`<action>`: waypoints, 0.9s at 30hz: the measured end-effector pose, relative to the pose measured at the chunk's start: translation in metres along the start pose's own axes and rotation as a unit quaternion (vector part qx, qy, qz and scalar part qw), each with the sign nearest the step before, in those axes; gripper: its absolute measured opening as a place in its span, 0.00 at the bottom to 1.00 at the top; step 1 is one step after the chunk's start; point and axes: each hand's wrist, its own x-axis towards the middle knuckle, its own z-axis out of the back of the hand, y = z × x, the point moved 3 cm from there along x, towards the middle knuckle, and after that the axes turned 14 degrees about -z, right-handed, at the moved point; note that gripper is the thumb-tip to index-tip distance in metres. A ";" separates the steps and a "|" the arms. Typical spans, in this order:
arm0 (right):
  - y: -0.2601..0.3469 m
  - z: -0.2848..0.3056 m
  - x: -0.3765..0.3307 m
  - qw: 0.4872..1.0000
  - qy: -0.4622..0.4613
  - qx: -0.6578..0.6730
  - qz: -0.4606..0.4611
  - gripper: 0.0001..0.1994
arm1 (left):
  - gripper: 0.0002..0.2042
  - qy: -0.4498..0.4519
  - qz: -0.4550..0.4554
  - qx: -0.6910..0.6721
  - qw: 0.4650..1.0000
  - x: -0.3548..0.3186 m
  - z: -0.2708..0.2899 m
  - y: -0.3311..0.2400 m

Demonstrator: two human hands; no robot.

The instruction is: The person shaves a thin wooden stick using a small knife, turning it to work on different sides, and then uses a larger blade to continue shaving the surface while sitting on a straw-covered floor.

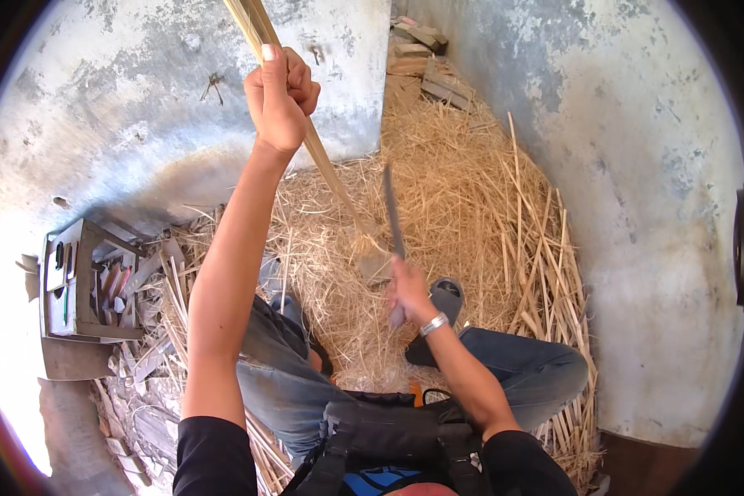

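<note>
My left hand (283,103) is raised at the upper left, its fingers closed around a bundle of thin pale strips (332,178), bamboo by the look of them. The bundle slants from above the hand down to the straw near my feet. Low in the middle, my right hand (409,291) grips the handle of a long dark-bladed knife (393,207), its blade pointing up and away from me. The blade lies just right of the bundle's lower end; whether they touch I cannot tell. A silver watch is on my right wrist.
Pale shavings (446,174) cover the floor around my sandalled feet. Long split sticks (546,273) lean along the right wall. A small wooden cabinet (83,285) with odds and ends stands at the left. Wood blocks (446,87) lie in the far corner, between worn plaster walls.
</note>
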 end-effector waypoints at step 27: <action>-0.008 -0.001 -0.014 0.989 -0.064 0.066 0.112 0.20 | 0.26 -0.098 -0.012 0.065 0.993 -0.006 -0.008 0.001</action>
